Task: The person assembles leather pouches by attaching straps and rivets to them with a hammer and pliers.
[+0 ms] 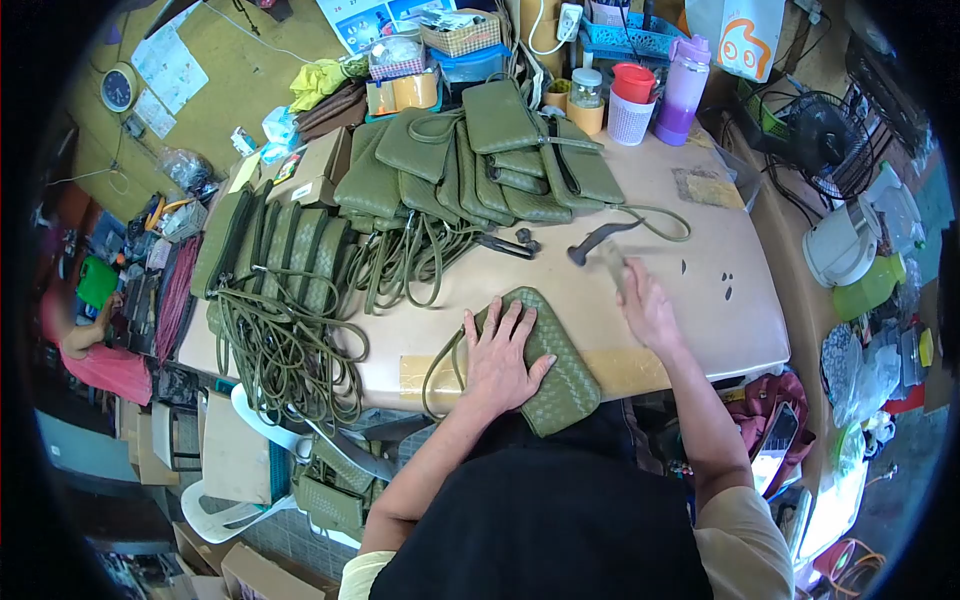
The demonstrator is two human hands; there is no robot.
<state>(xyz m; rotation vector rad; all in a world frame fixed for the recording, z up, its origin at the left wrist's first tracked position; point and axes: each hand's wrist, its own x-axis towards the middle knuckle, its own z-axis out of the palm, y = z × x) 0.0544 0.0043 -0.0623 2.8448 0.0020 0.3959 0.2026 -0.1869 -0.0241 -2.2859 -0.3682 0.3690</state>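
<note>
My left hand (pixel 500 360) lies flat with fingers spread on a green woven-pattern pouch (pixel 562 390), which rests at the table's front edge. A thin green strap loops out to the left of this pouch. My right hand (pixel 648 305) is closed around the light handle of a hammer (pixel 598 242), held to the right of the pouch and apart from it. The handle is slightly blurred, and the dark head points left. Beyond my left hand lie a slim black tool (pixel 505 246) and small dark pieces (pixel 527 238).
Similar green pouches (pixel 430 150) are piled at the back of the table (pixel 735 330). More stand at the left with tangled straps (pixel 290 345). A purple bottle (pixel 684 90) and a red-lidded cup (pixel 631 105) stand behind. Another person (pixel 95 350) is at far left.
</note>
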